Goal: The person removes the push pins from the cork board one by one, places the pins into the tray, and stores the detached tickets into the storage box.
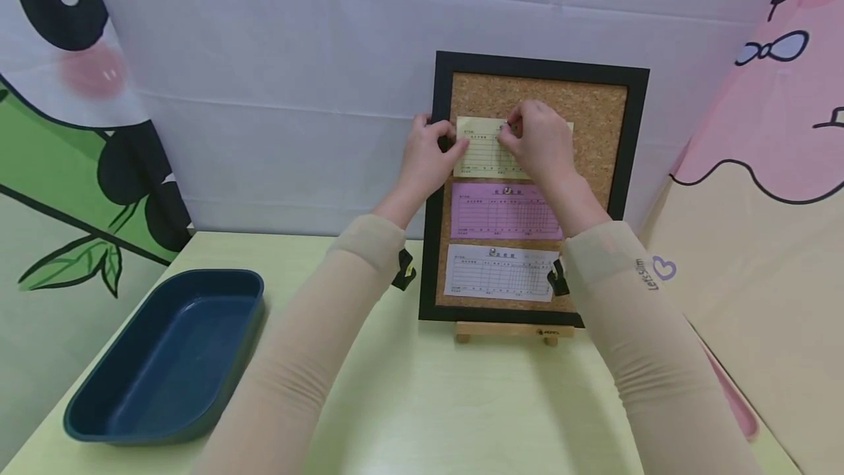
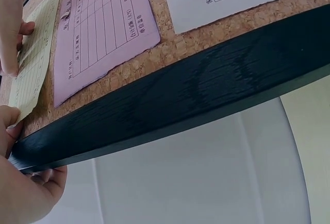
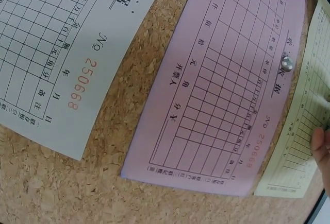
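Observation:
A black-framed corkboard (image 1: 596, 149) stands leaning on the table. My left hand (image 1: 428, 152) grips its left edge, thumb at the left end of a yellow receipt slip (image 1: 478, 156) and fingers curled behind the frame (image 2: 154, 113). At the slip's top edge my right hand (image 1: 542, 141) pinches a small push pin (image 1: 505, 125), mostly hidden by the fingertips. Below hangs a pink receipt slip (image 1: 501, 215), held by a silver push pin (image 3: 287, 63). The white receipt slip (image 1: 494, 277) lowest on the board has a pin at its top too.
A small wooden easel (image 1: 514, 330) supports the board. On the table's left stands a dark blue tray (image 1: 253, 292). Something pink (image 1: 738, 402) lies at the right table edge, partly behind my right sleeve. A printed cloth (image 1: 297, 57) hangs close behind the board.

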`<state>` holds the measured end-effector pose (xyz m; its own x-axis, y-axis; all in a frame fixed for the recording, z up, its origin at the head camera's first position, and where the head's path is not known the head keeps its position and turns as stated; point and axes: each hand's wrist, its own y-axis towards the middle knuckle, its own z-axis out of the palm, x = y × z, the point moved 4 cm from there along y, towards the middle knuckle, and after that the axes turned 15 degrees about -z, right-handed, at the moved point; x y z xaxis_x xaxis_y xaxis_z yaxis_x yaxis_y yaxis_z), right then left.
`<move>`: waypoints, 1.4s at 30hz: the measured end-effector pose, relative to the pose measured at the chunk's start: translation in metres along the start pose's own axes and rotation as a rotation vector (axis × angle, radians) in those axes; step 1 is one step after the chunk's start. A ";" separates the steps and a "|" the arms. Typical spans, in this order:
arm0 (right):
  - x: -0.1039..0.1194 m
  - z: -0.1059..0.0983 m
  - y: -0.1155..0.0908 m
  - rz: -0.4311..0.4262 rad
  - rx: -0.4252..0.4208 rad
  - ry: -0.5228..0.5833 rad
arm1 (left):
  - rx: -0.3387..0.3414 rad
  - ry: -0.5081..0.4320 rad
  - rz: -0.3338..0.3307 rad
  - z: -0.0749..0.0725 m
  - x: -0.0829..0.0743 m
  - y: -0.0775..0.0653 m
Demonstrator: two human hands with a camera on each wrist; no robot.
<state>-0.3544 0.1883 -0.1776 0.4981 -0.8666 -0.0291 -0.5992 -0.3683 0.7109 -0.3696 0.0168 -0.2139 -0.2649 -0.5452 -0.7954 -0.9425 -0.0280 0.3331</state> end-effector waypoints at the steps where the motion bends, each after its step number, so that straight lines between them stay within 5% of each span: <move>1: 0.000 0.000 0.000 -0.003 -0.001 0.000 | 0.000 0.002 -0.006 0.000 0.000 0.000; 16: -0.001 -0.001 0.001 -0.025 -0.053 0.027 | -0.009 -0.021 -0.012 -0.001 0.000 0.000; 42: 0.002 0.002 0.002 0.020 -0.020 0.040 | 0.016 -0.025 -0.022 -0.002 0.002 0.001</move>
<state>-0.3553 0.1854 -0.1776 0.5112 -0.8594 0.0135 -0.5970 -0.3437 0.7249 -0.3707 0.0142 -0.2143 -0.2491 -0.5238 -0.8146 -0.9512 -0.0258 0.3075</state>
